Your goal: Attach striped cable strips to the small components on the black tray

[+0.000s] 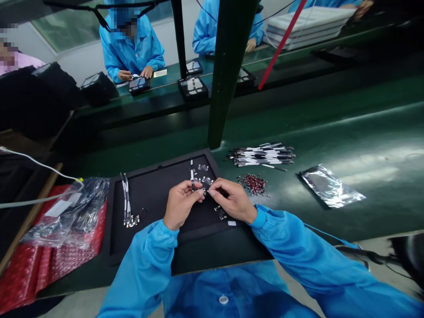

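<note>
The left hand (180, 204) and the right hand (232, 199), both in cuffed blue sleeves, met above a black foam-lined tray (165, 172) on the green surface (334, 119). Their fingers (198, 185) were closed in a tight pinch, gripping a small flexible circuit strip (202, 190) from both sides, so that most of it was hidden. The strip was held over the middle of the tray.

Just beside the hands, small circuit boards (207, 180) lay on the tray. Toward the tray's left edge lay a pair of long strips (126, 196) ending in tiny boards. To the right of the tray, on the surface, were a bundle of black-and-white flat cables (261, 154), a heap of tiny red components (253, 184) and a silver foil bag (331, 186). To the left, a clear plastic bag of parts (74, 212) rested on red bubble wrap (29, 274).

Beyond a dark green post (228, 66), a co-worker in a blue smock (130, 51) had both hands over a black tray (138, 85) at the far bench.
</note>
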`<state>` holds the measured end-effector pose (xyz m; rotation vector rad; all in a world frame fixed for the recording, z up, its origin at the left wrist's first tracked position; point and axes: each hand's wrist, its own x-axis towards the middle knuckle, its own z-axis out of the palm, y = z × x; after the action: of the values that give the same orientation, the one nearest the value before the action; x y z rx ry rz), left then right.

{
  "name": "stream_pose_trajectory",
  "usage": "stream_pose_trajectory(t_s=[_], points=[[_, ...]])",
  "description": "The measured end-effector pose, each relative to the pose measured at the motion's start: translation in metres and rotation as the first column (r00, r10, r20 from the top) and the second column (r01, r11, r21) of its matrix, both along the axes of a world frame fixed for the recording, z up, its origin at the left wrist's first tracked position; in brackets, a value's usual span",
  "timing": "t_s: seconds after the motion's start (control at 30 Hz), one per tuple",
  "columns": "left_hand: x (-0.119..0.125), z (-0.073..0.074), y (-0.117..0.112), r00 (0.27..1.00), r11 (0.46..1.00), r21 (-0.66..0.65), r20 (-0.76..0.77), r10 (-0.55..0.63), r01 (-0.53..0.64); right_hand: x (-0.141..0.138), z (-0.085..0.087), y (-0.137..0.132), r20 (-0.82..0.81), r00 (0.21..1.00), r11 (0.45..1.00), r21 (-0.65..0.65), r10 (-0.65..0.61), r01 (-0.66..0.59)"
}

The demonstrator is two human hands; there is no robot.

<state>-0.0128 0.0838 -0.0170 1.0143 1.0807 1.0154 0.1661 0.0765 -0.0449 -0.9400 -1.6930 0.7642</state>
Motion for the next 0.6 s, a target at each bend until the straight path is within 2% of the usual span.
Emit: stream_pose_trajectory(t_s=[0.6], points=[[0.0,0.0017,-0.0001,0.999,1.0,0.02,-0.053,-0.012,0.013,0.0003,-0.0003,0.0004,0.01,1.0,1.0,-0.022,0.014,-0.014]])
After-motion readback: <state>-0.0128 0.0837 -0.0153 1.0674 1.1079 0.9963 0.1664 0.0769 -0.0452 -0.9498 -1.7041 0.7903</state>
